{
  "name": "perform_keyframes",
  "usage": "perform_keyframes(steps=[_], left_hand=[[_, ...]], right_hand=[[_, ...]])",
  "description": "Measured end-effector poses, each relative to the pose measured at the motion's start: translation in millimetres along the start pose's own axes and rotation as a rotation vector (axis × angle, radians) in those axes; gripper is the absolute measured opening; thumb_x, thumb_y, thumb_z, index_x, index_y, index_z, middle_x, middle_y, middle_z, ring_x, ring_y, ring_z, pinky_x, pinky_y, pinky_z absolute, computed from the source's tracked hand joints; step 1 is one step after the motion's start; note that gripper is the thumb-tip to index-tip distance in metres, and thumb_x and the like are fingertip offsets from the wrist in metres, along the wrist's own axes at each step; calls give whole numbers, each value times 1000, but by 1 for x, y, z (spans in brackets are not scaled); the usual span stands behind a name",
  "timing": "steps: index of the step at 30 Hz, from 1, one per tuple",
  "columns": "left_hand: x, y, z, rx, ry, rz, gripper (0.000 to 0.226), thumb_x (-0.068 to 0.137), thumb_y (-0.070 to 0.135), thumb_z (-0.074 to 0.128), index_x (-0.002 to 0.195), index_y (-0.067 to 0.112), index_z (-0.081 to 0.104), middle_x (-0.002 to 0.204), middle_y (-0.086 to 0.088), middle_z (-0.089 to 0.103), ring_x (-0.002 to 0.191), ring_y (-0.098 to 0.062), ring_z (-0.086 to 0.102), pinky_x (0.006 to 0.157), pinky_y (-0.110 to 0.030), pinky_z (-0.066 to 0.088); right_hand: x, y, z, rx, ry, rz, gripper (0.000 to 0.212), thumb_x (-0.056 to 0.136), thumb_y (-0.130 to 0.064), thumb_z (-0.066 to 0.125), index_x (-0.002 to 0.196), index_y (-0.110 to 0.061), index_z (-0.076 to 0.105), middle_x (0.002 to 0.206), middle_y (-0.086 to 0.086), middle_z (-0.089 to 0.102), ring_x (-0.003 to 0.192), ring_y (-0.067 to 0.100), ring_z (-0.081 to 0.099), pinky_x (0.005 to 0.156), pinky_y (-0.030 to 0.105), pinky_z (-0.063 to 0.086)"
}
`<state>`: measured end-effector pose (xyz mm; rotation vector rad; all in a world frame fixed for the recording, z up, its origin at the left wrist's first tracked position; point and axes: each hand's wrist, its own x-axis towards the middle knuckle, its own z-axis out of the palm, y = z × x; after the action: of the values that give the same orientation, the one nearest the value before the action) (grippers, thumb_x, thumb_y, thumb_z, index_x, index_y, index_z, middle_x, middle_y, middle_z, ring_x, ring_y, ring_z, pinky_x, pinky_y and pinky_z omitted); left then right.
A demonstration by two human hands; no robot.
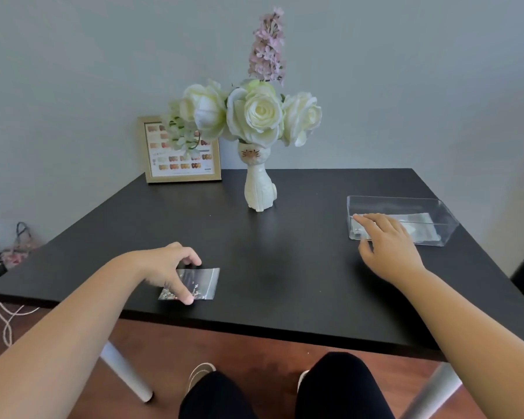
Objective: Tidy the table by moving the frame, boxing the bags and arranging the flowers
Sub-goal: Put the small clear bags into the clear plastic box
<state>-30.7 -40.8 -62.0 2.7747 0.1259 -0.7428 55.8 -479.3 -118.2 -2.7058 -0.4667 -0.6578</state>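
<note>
Pinching a small clear bag (194,284) low and left of centre on the black table (285,267), the left hand (167,267) grips it; the right hand (387,246) (fingers spread, holding nothing) reaches over the clear box (406,204) at right.

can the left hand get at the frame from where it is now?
Probably, but not straight away. The left hand is pinching a small bag near the front edge, and the frame stands at the far back against the wall. The table between them is bare; drooping flowers overlap the frame's front.
</note>
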Motion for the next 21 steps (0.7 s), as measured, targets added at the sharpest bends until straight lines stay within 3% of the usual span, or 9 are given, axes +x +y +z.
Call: perform_keyframes(steps=[2,4,7,10,13,19,21], left_hand=[[2,2,3,-15,22,3,81,38,52,90,109,43,51,115,13,47,108,-9,54,96,-35,45],[4,5,2,-15,21,6,75,38,52,90,103,39,54,106,11,55,92,-7,59,82,-30,48],[7,12,2,-18,18,18,68,41,53,90,97,35,56,97,10,58,80,-8,58,70,-27,43],[11,17,5,-26,66,50,54,53,45,92,93,35,57,106,11,52,91,-4,54,74,-26,42],[10,21,6,-94,83,48,60,56,38,94,100,33,52,111,11,54,97,-7,56,78,-28,44],[12,30,7,-282,96,92,62,63,26,91,110,24,51,100,-4,74,97,-29,68,90,-43,51],[16,37,9,-379,93,137,57,68,22,88,111,25,51,93,-3,77,91,-27,71,86,-41,54]], right_hand=[[-1,-1,2,4,7,5,53,79,-5,58,132,-10,54,128,11,57,121,36,45,106,47,34],[-2,-3,3,7,0,10,55,79,-5,57,133,-10,53,130,11,56,123,35,42,107,47,32],[-2,-3,3,2,-25,23,56,81,-7,55,136,-12,49,134,9,52,128,33,37,110,44,28],[-2,-2,2,2,-57,35,58,82,-9,53,140,-15,45,138,6,49,132,30,32,111,41,26],[-2,-2,2,1,-67,37,59,83,-10,53,141,-16,43,139,5,47,133,28,30,111,40,24],[-2,-3,1,29,-45,39,59,84,-11,55,141,-17,43,142,7,45,134,29,29,112,41,23],[-2,-2,1,73,34,97,61,83,-10,58,142,-15,41,145,10,41,135,31,28,113,46,20]])
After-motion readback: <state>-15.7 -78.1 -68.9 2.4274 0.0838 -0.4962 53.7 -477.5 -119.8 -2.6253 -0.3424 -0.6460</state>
